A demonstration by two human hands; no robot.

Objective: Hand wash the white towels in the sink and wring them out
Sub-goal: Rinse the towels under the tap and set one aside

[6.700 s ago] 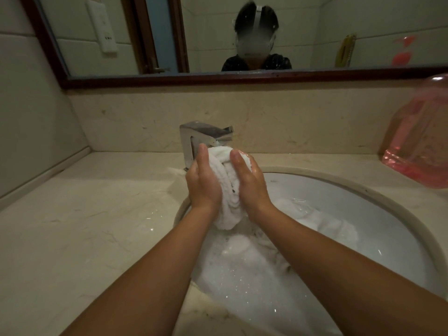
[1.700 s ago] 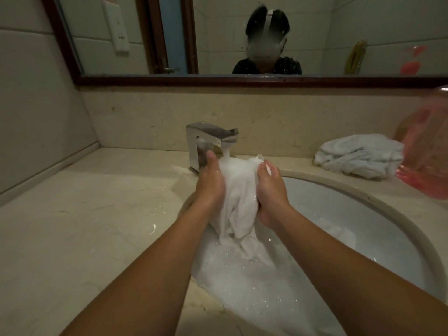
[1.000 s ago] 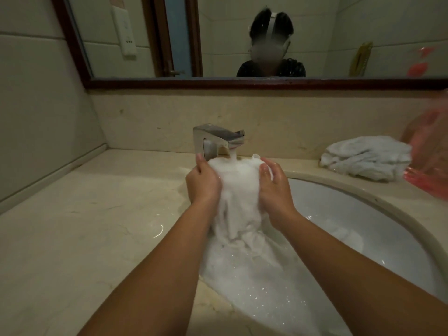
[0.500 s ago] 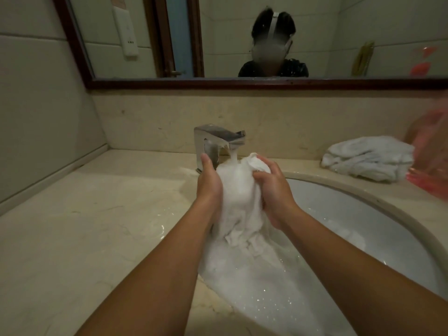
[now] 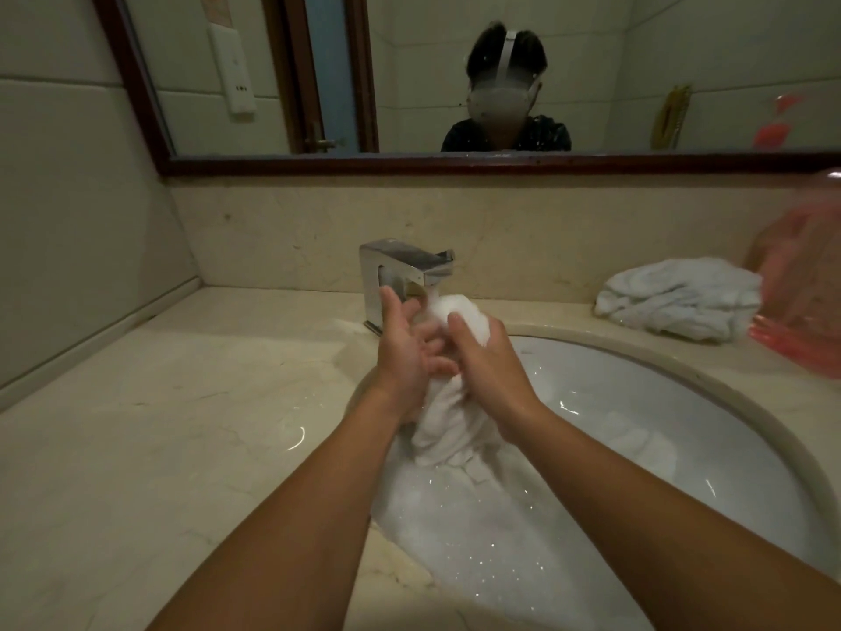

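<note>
White towel (image 5: pixel 448 403) held over the sink basin (image 5: pixel 682 403), long axis near vertical: bunched top just under the chrome faucet (image 5: pixel 400 266) spout, lower end trailing into the suds (image 5: pixel 478 516). Right hand (image 5: pixel 487 362) wraps the upper part, fingers curled tight around it. Left hand (image 5: pixel 405 352) lies against the towel's left side, thumb up, fingers spread and fairly straight. A second white towel (image 5: pixel 678 298) (crumpled) rests on the beige marble countertop (image 5: pixel 159 425) behind the basin, just beside a pink translucent container (image 5: pixel 801 302). A wood-framed mirror (image 5: pixel 409 84) hangs above the backsplash.
</note>
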